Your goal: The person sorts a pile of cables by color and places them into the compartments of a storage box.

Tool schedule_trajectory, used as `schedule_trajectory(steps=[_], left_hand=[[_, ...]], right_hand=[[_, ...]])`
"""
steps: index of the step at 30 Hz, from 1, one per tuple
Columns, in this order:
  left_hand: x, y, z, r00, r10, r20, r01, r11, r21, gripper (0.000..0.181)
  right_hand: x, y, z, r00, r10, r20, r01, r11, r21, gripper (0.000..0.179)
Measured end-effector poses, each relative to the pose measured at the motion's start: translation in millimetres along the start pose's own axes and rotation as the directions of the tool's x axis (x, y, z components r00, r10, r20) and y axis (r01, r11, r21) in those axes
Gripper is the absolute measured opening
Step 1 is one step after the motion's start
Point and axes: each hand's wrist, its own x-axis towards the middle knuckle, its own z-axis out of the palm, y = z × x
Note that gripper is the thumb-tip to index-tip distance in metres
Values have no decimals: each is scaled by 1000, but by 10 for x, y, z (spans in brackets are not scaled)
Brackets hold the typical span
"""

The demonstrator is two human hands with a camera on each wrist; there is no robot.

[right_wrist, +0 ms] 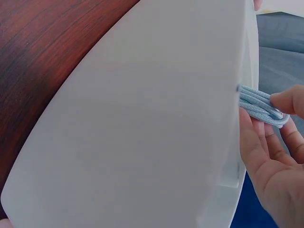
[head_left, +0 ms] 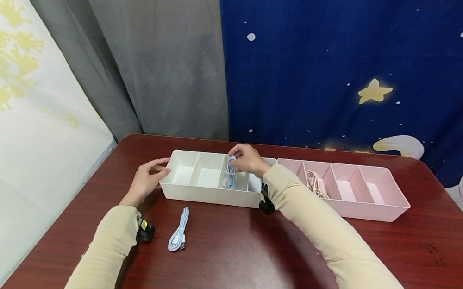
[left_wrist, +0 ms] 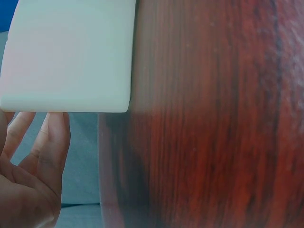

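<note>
My right hand (head_left: 250,160) pinches a coiled light blue cable (head_left: 230,176) between thumb and fingers. The coil hangs partly inside the third compartment from the left of a white divided box (head_left: 205,195); in the right wrist view the box wall hides the lower part of the coil (right_wrist: 259,105). At the box's left end, my left hand (head_left: 147,180) touches the outer wall with its fingertips, fingers loosely bent, holding nothing; the left wrist view shows the fingers (left_wrist: 56,135) against that wall. Another light blue cable (head_left: 179,235), folded into a bundle, lies on the table before the box.
A pink divided box (head_left: 367,211) stands end to end with the white one, to its right. One of its left compartments holds a pale pink coiled cable (head_left: 314,184). Both rest on a dark red wooden table (head_left: 220,264), with grey and blue curtains (head_left: 305,77) behind.
</note>
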Motion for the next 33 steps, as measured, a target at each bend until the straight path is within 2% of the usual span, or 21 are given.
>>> schedule_trajectory(steps=[22, 33], left_hand=[[8, -2, 20, 1000, -5, 10, 5, 1000, 10, 44], [-5, 18, -1, 1000, -11, 3, 11, 1000, 3, 43]], right_hand=[[-11, 39, 31, 999, -28, 21, 29, 999, -46, 25], [-13, 22, 63, 999, -51, 19, 52, 999, -18, 27]])
